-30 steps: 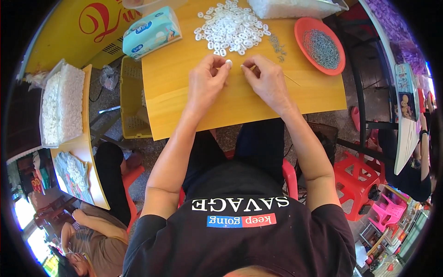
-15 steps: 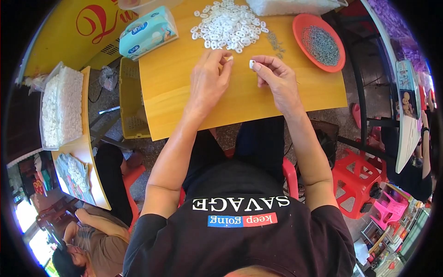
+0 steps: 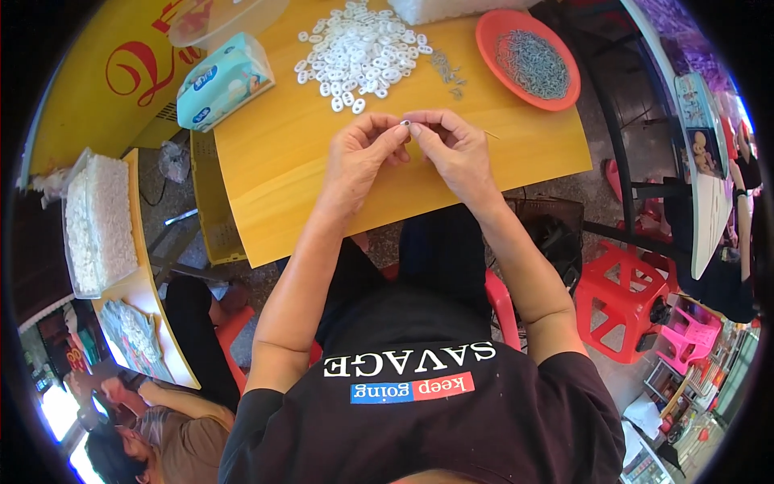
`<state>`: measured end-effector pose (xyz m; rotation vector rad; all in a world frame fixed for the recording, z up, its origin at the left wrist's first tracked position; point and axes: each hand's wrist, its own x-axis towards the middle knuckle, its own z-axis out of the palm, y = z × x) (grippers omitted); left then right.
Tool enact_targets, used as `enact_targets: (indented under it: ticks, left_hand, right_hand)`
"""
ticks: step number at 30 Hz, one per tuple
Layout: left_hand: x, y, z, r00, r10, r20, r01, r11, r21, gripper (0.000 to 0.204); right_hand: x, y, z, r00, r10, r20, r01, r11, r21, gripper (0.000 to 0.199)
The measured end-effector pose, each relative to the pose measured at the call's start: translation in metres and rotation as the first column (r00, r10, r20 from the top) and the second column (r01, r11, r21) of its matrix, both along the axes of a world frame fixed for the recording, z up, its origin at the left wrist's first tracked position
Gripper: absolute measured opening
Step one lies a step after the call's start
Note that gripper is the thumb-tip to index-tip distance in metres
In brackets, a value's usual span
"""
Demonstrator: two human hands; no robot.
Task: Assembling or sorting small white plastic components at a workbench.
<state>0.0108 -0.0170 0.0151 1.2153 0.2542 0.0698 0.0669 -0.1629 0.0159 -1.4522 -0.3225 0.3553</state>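
My left hand (image 3: 355, 157) and my right hand (image 3: 461, 157) meet fingertip to fingertip over the near part of the yellow table. Pinched where they touch is a small white plastic piece (image 3: 405, 123), mostly covered by thumbs and fingers; a dark spot shows on it. My right fingers grip this piece, while whatever my left fingers pinch is too small to make out. Beyond my hands lies a heap of white oval pieces (image 3: 355, 52) with holes in them. Right of the heap, several loose grey screws (image 3: 446, 68) are scattered.
A red plate (image 3: 489, 60) of grey screws stands at the far right. At the far left is a tissue pack (image 3: 226, 85). A thin stick (image 3: 493, 135) lies beside my right hand. Another person (image 3: 181, 431) sits at the lower left; red stools (image 3: 621, 298) stand at right.
My hands have come together from apart, bringing the white piece in my right fingers against my left fingertips. The whole view has shifted slightly, moving the table and heap leftward.
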Motion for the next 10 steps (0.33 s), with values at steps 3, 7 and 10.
enact_targets:
  ticks: [3, 7, 10]
  left_hand:
    - [0.002, -0.001, -0.001, 0.999, -0.052, -0.014, 0.052, 0.999, 0.014, 0.019]
    - [-0.002, -0.004, -0.007, 1.0, -0.025, 0.005, 0.025, 0.995, 0.092, 0.018]
    - [-0.004, -0.002, -0.011, 1.0, -0.003, 0.028, 0.001, 0.997, 0.074, 0.017]
  right_hand:
    - [0.001, -0.002, -0.008, 0.989, -0.048, 0.141, 0.044, 0.998, 0.033, 0.011]
    - [0.003, -0.007, -0.005, 0.916, -0.038, 0.399, 0.101, 0.985, -0.139, 0.01]
    - [0.013, -0.019, 0.0, 0.895, -0.033, 0.445, 0.194, 0.927, -0.322, 0.011]
